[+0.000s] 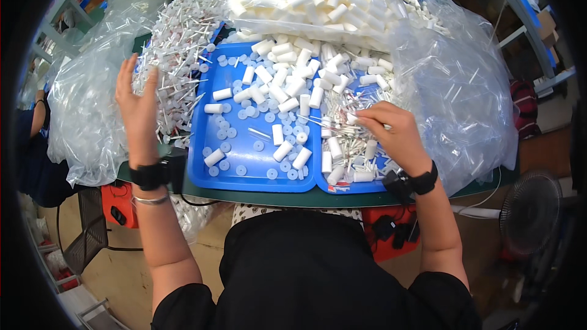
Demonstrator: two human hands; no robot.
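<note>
My left hand [139,107] is raised with fingers spread, holding nothing. It is next to a heap of thin white sticks with translucent disc ends [180,43]. My right hand [394,128] has thumb and fingers pinched on a small white cylinder [352,118]. Thin sticks extend leftward near it; whether they are joined to it I cannot tell. Under that hand, a right-hand blue tray [380,186] holds many thin white sticks [348,140] and some white cylinders. White cylinders [278,93] and translucent discs [241,170] lie scattered in the left-hand blue tray [244,184].
A large clear bag of white cylinders [324,0] stands behind the trays. Crumpled clear plastic bags flank the table at left [92,104] and right [458,104]. A fan [531,214] is at the lower right. Another person's dark sleeve [33,128] shows at far left.
</note>
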